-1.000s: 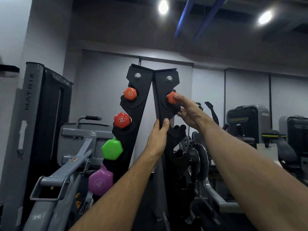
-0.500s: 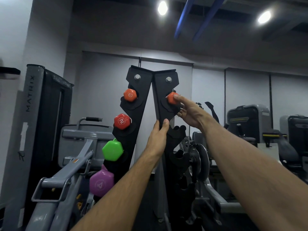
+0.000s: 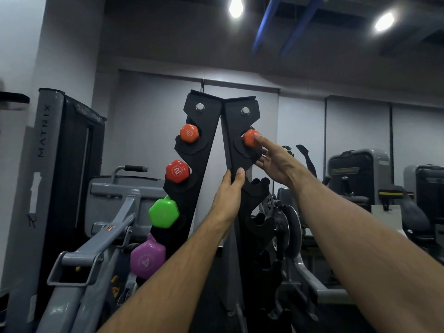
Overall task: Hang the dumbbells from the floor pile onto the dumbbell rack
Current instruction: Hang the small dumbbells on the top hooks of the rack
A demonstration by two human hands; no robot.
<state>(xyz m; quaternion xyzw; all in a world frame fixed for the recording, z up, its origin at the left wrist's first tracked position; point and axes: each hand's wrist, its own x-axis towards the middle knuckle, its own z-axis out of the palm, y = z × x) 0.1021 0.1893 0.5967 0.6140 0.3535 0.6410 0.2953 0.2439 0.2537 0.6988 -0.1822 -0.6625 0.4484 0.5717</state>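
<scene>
A black A-frame dumbbell rack (image 3: 204, 150) stands right in front of me. Its left side carries an orange dumbbell (image 3: 189, 133), a red dumbbell (image 3: 177, 171), a green dumbbell (image 3: 164, 211) and a purple dumbbell (image 3: 147, 259). A second orange dumbbell (image 3: 249, 138) rests in the top right cradle. My right hand (image 3: 276, 162) is beside it with fingers spread, only the index fingertip touching its end. My left hand (image 3: 229, 195) grips the edge of the rack's right upright. The cradles (image 3: 258, 186) below on the right side hold nothing.
A tall black Matrix machine (image 3: 69, 164) stands at the left, with a grey machine frame (image 3: 103, 236) in front of it. Weight plates (image 3: 288, 227) sit behind the rack. More gym machines (image 3: 355, 174) line the right wall.
My right hand has loosened off the orange dumbbell and slid down and right, fingers now spread. The dumbbell stays in the top right cradle. My left hand keeps its grip.
</scene>
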